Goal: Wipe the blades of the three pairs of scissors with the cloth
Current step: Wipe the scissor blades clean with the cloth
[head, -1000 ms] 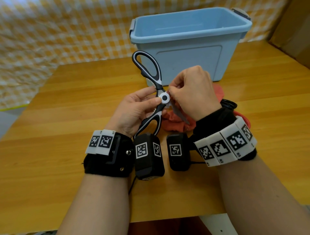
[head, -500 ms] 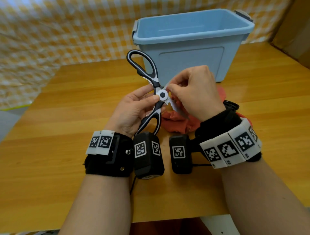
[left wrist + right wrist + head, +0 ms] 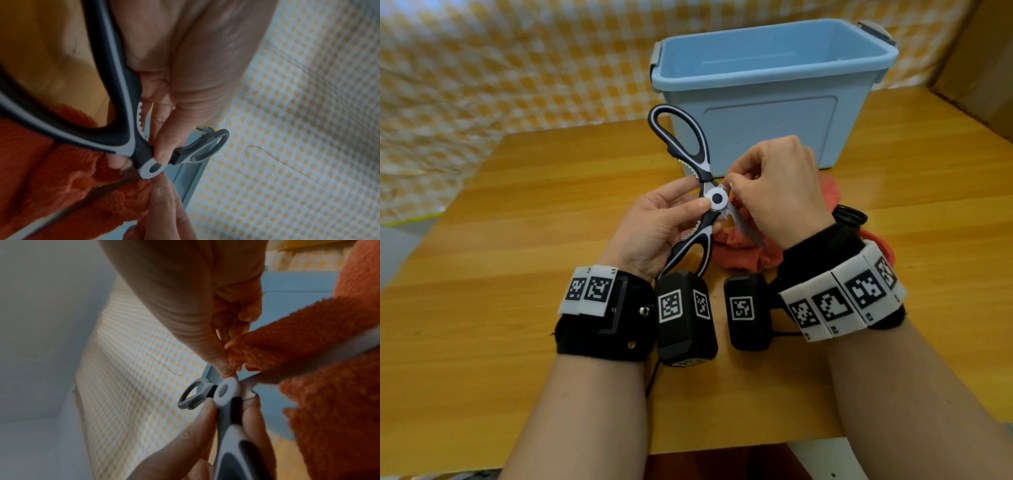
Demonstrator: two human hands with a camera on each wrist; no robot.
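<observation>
My left hand (image 3: 654, 229) grips the black-and-white scissors (image 3: 697, 192) at the pivot, thumb pressed on the white pivot disc, fingers curled behind; scissors spread wide open, one handle loop up toward the bin, the other down by my left wrist. Left wrist view: same scissors (image 3: 131, 134), thumb on the disc, one blade running down over the orange cloth (image 3: 61, 186). My right hand (image 3: 777, 195) is curled, fingertips pinching a bit of the cloth (image 3: 267, 350) right against the blade root next to the pivot; right wrist view shows cloth fringe between thumb and finger touching the disc edge. Rest of the cloth (image 3: 743, 250) lies bunched on the table (image 3: 517, 342) under my right hand, the lower blade pointing over it. Light blue plastic bin (image 3: 770, 102) stands on the table just behind the scissors, open top. Behind my right wrist, a black handle loop (image 3: 851, 216) and a red handle (image 3: 876, 240) show, partly hidden, can't tell the blades. Yellow checked fabric (image 3: 500, 68) behind the table; cardboard box (image 3: 979, 68) at far right. Black wrist straps with marker tags on both wrists.
</observation>
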